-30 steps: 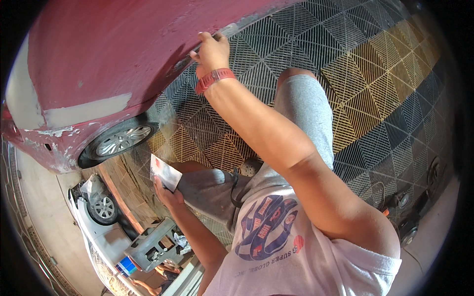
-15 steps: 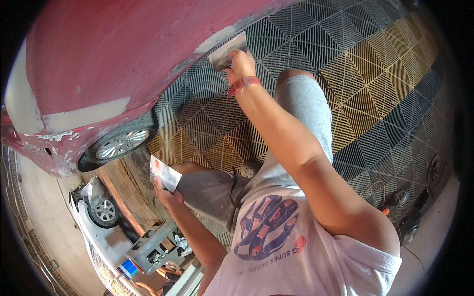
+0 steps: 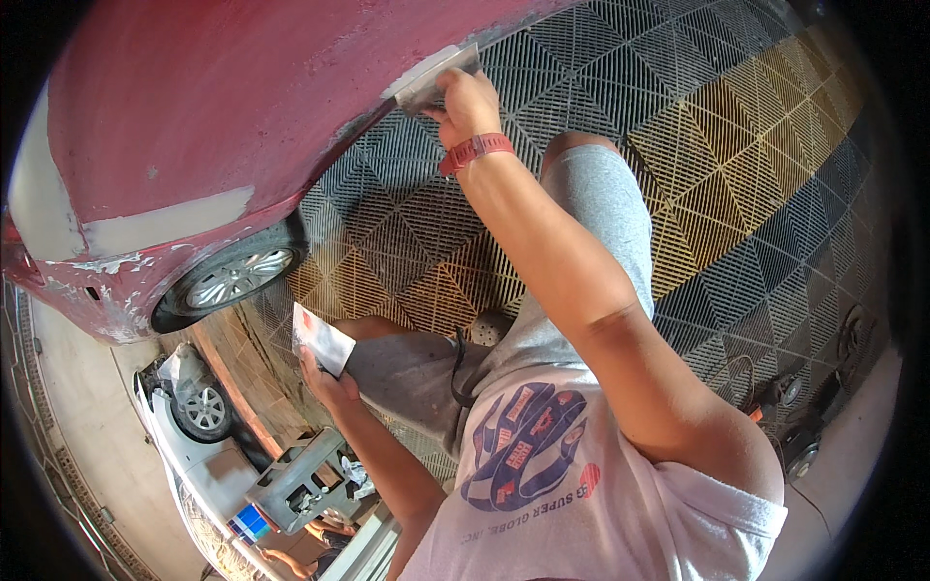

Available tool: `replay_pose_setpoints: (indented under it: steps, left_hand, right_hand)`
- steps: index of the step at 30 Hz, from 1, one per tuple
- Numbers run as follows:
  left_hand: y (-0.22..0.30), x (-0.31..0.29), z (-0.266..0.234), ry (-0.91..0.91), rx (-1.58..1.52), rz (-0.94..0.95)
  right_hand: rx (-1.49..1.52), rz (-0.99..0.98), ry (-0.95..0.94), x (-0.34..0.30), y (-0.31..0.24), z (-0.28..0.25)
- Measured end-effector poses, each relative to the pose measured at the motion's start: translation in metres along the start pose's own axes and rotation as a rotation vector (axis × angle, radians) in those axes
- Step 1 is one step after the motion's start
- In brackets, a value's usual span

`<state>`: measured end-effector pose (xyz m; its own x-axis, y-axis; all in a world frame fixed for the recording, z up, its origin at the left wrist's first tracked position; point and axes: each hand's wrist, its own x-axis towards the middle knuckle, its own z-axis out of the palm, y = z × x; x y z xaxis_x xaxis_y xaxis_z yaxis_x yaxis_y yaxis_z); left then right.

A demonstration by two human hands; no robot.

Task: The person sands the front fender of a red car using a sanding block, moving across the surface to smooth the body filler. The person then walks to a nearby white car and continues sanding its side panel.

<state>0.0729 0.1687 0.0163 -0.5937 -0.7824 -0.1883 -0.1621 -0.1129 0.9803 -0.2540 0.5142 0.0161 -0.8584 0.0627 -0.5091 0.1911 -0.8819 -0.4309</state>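
Note:
My right hand (image 3: 472, 103), with a red watch on its wrist, is closed on a wide flat putty spreader (image 3: 422, 94). The blade lies against the lower edge of the red car body (image 3: 242, 87), over a pale grey filler patch (image 3: 433, 64). Down by my bent knee, my left hand (image 3: 330, 381) grips a white flat board (image 3: 327, 341) with a reddish smear near its upper end. More pale filler (image 3: 170, 223) covers the panel above the wheel, and the paint around there is chipped.
The car's wheel (image 3: 237, 279) stands left of my hands. Grey and yellow slatted floor tiles (image 3: 717, 174) spread under me. A grey cart (image 3: 305, 484) and a white vehicle (image 3: 208, 474) are at lower left. Tools with cables (image 3: 799, 445) lie at the right.
My right hand has moved up and slightly left, bringing the spreader from beside the car edge onto the filler patch, its blade now more edge-on. My left hand and the board stay nearly still.

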Motion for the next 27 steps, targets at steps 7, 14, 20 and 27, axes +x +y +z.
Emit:
replay_pose_setpoints:
  steps: [7,14,20,27]
  left_hand:
    - [-0.003,0.008,-0.001,0.006,-0.029,-0.014]
    - [-0.007,0.012,-0.003,-0.060,-0.069,0.006]
    - [-0.003,0.009,-0.002,-0.066,-0.053,0.010]
    - [-0.007,0.005,-0.012,0.015,-0.024,0.009]
  right_hand:
    - [-0.088,-0.065,-0.036,-0.015,-0.006,0.030]
    - [-0.100,-0.130,-0.085,-0.030,0.044,0.002]
    - [-0.028,0.166,0.109,0.015,0.100,-0.037]
    - [0.111,0.145,0.124,0.030,0.099,-0.016]
